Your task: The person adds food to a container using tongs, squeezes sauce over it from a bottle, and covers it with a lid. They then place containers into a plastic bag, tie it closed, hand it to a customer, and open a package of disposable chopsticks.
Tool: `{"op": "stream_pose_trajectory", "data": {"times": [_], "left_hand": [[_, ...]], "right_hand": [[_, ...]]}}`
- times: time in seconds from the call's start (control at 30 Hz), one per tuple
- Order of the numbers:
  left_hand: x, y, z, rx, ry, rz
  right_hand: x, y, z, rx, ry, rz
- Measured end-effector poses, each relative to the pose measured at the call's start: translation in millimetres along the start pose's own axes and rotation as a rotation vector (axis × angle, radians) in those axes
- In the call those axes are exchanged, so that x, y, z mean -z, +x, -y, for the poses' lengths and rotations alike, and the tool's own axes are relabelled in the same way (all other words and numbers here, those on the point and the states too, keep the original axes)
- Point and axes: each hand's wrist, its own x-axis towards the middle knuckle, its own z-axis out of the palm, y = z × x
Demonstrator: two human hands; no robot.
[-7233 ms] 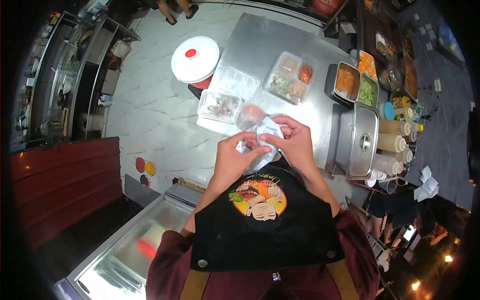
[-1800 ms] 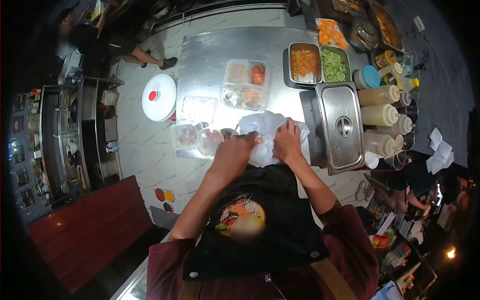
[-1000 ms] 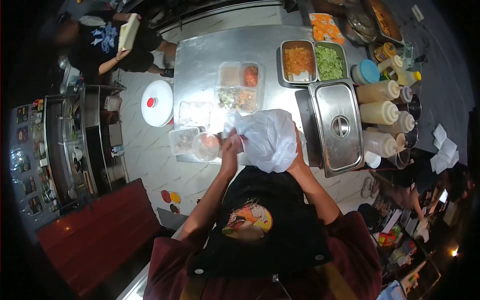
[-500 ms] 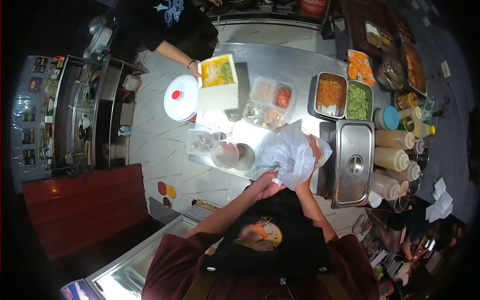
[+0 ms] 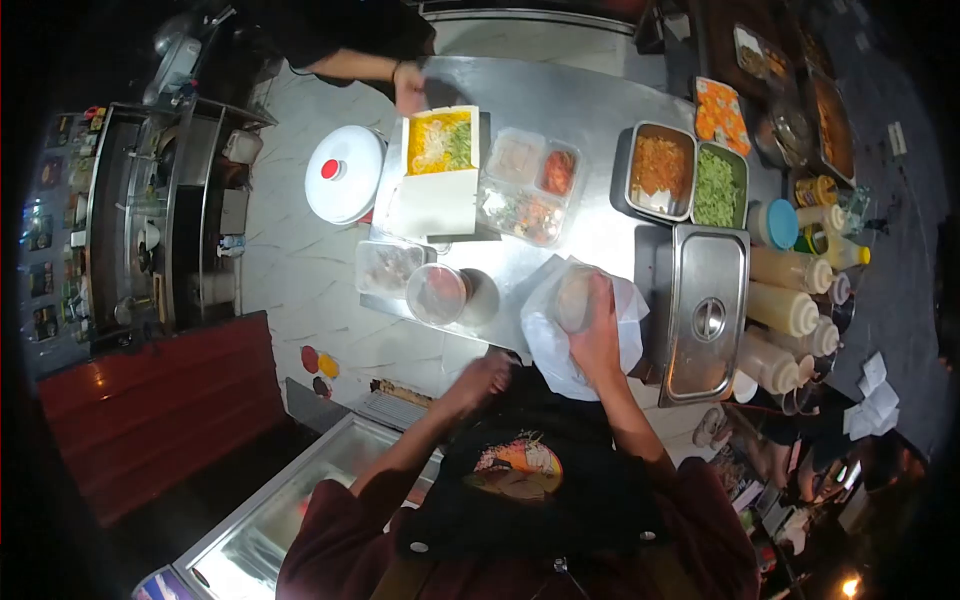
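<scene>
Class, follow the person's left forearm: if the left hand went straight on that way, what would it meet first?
Probably the left side of the white plastic bag would meet the left hand first; depth is unclear, so the steel table might come sooner.

- Not 1 word, number or brand can be read for sure.
- Black apron (image 5: 560,520): 1 rounded orange-and-yellow print on the front, with 1 bit of script above it; the letters are too small and dim to make out.
- Yellow jar (image 5: 815,192) among the bottles at the right: its markings are too small to read.
- Yellow-capped bottle (image 5: 848,254) near that jar: no lettering on it can be made out.
- Printed panel (image 5: 160,584) at the bottom left: cut off by the dark edge, its wording unreadable.
</scene>
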Motion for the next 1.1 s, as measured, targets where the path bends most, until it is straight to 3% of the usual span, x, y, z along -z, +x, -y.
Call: {"op": "stream_pose_trajectory", "data": {"times": [0.03, 0.1, 0.27, 0.3, 0.43, 0.53, 0.57, 0.67, 0.7, 0.8, 0.9, 1.0, 1.1], "left_hand": [[15, 8, 6, -0.059, 0.2, -0.067], [-21, -18, -56, -0.189, -0.067, -0.212], [-69, 42, -46, -0.821, 0.763, -0.655], [-58, 55, -33, -0.691, 0.587, -0.569], [-22, 51, -34, -0.651, 0.782, -0.574], [-10, 42, -57, -0.252, 0.591, -0.33], [-15, 34, -65, -0.251, 0.569, -0.344], [-44, 21, -84, -0.339, -0.672, -0.395], [-44, 5, -98, -0.389, -0.755, -0.335], [-51, -54, -140, -0.454, -0.823, -0.193], [-50, -92, -136, -0.346, -0.848, -0.01], [-50, -113, -139, -0.409, -0.867, 0.042], [-40, -110, -127, -0.371, -0.766, -0.118]], "right_hand": [[-4, -2, -3, 0.029, -0.005, -0.011], [-11, -5, -12, 0.088, -0.056, -0.025], [-10, -5, -2, 0.071, 0.066, -0.011], [-13, -4, -5, 0.089, 0.033, -0.035], [-1, -10, -5, 0.051, -0.01, -0.077], [13, -11, -1, 0.017, -0.088, -0.026], [18, -10, 0, 0.038, -0.085, 0.005], [36, -10, 6, 0.078, -0.123, 0.139], [43, -7, 8, 0.086, -0.163, 0.215], [56, 3, 24, 0.061, -0.269, 0.357], [49, 9, 26, -0.012, -0.419, 0.394], [39, 11, 24, -0.088, -0.48, 0.396], [35, 13, 22, -0.093, -0.508, 0.43]]}}
